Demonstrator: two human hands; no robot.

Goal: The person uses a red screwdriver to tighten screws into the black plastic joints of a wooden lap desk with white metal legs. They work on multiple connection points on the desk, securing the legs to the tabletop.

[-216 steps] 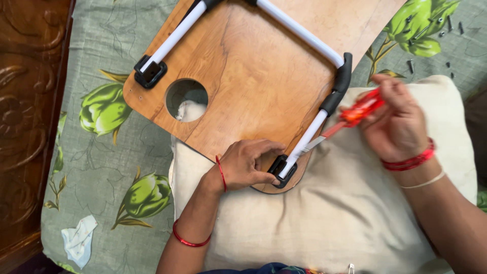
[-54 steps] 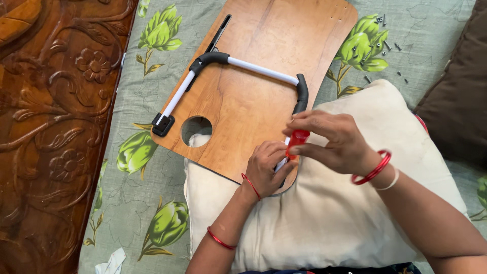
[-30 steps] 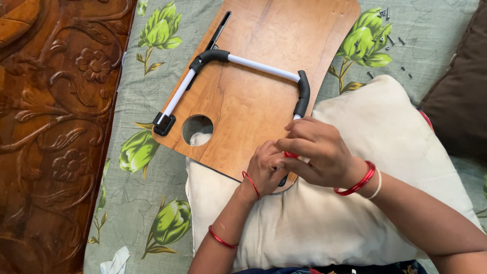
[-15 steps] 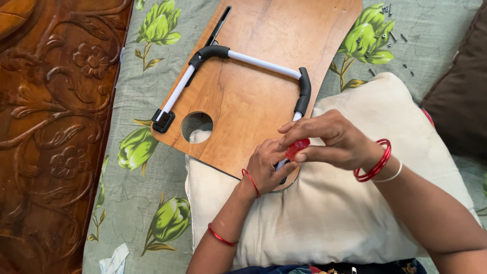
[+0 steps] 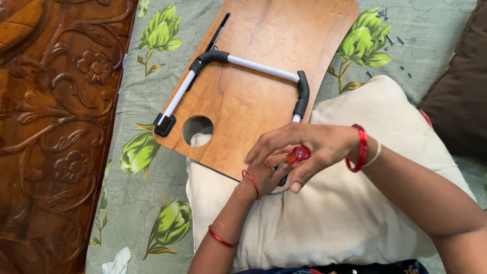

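Since a moment earlier, my right hand (image 5: 309,147) had turned, gripping the red screwdriver handle (image 5: 298,155) over the wooden lap desk's (image 5: 253,101) near corner; my left hand (image 5: 266,172) steadied the leg bracket (image 5: 282,180) beneath.

Board (image 5: 253,91) atop pillow (image 5: 329,218) — screws (image 5: 388,30) beyond, headboard (image 5: 50,137) at left

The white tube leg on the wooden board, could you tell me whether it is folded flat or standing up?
Folded flat: the white tube leg lies along the wooden board, its black foot resting on the surface.
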